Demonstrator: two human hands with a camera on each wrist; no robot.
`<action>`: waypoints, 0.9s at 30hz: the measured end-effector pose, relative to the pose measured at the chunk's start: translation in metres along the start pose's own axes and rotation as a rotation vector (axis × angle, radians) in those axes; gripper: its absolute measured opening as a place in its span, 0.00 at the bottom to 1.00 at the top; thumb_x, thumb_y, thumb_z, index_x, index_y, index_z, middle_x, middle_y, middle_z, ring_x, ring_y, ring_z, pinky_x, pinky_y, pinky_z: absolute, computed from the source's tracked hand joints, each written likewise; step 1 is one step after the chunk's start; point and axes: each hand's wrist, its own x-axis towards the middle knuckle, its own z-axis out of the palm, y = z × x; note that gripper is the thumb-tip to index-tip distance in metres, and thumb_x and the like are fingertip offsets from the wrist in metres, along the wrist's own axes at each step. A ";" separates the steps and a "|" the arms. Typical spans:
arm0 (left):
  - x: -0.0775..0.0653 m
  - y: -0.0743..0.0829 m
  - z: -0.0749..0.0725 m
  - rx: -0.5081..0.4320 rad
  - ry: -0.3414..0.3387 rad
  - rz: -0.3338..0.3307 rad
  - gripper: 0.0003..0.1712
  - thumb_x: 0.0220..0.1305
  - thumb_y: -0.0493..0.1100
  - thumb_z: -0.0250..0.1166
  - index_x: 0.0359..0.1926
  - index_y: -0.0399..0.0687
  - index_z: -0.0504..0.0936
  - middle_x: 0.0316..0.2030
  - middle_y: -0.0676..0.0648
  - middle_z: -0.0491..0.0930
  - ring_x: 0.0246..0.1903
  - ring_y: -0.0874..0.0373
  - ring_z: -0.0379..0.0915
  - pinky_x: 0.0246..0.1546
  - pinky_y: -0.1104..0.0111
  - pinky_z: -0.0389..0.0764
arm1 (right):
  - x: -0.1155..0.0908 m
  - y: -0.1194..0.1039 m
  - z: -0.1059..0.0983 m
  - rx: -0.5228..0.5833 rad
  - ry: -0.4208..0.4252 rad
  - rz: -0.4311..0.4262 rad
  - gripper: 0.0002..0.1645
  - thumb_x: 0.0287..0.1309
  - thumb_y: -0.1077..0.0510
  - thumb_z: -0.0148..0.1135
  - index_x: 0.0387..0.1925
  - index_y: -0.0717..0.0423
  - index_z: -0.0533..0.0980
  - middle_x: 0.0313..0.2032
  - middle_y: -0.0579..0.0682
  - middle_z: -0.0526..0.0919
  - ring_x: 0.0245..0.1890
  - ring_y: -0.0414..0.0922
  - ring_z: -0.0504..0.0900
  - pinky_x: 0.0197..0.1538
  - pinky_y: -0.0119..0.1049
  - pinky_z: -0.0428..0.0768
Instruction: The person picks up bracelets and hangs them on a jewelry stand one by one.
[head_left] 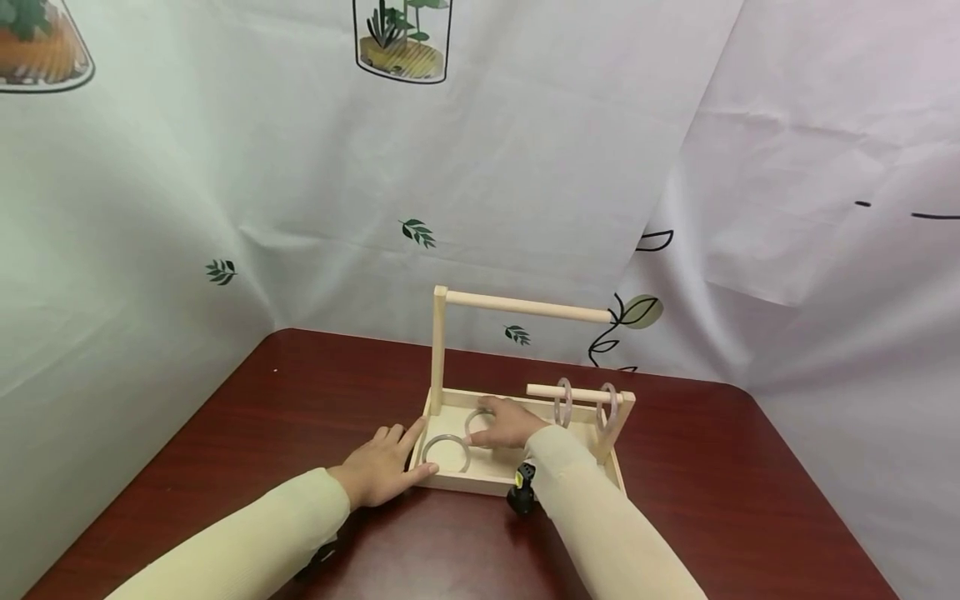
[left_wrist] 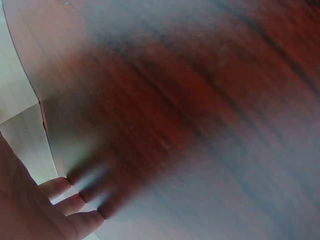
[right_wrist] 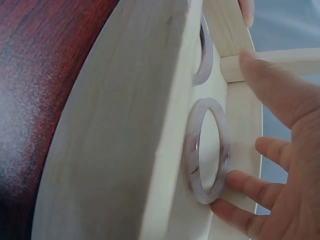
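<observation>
Wooden tray (head_left: 472,482) at lower centre, with left hand (head_left: 381,467) spread on its edge and right hand (head_left: 512,423), fingers apart, touching and partly hiding a ring (right_wrist: 193,155).

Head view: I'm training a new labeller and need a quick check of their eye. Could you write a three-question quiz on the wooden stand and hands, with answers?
1. How many bangles hang on the lower bar?
2. True or false: the upper bar has no bangle on it.
3. Multiple choice: the left hand is at which part of the tray? A) left end; B) right end; C) back edge.

Key: 1. Two. 2. True. 3. A.
</observation>
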 end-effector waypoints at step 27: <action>0.000 0.000 0.002 0.000 0.010 -0.019 0.48 0.63 0.70 0.53 0.74 0.46 0.57 0.54 0.38 0.70 0.56 0.43 0.65 0.45 0.50 0.76 | 0.006 0.008 0.017 -0.111 0.060 0.151 0.52 0.31 0.51 0.84 0.62 0.50 0.70 0.53 0.59 0.68 0.56 0.58 0.66 0.54 0.54 0.70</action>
